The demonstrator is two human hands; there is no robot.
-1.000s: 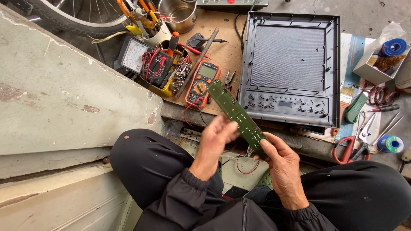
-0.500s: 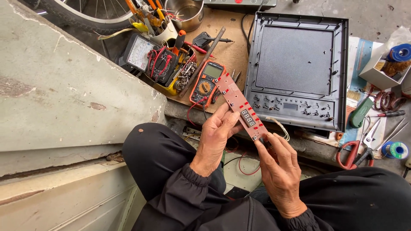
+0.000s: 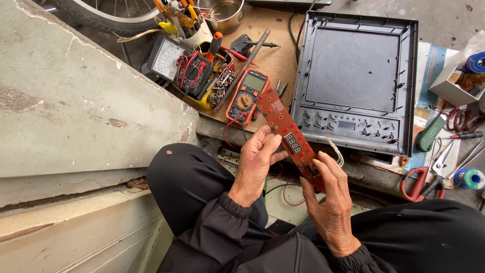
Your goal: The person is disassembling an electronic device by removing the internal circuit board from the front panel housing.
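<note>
I hold a long narrow circuit board (image 3: pixel 286 129) in both hands above my lap. Its red-brown face is up, with small red buttons and a little digit display near the middle. My left hand (image 3: pixel 256 161) grips the board's near-left edge with thumb and fingers. My right hand (image 3: pixel 331 199) holds its lower end, the fingers curled over it. A short white wire (image 3: pixel 335 150) hangs from the board by my right fingers. Beyond the board lies the black plastic top housing (image 3: pixel 356 81) of a cooktop, inner side up.
An orange multimeter (image 3: pixel 246 96), an analog meter (image 3: pixel 164 58) and a yellow tray of screws and probes (image 3: pixel 212 83) lie on a wooden board at the back. Red pliers (image 3: pixel 417 184), a green-handled screwdriver (image 3: pixel 429 134) and solder (image 3: pixel 469 178) lie right. A concrete slab (image 3: pixel 76 101) stands left.
The board has been turned over: a second ago its green solder side faced up, now the red-brown component side does. Both hands shifted their grip and stayed on it.
</note>
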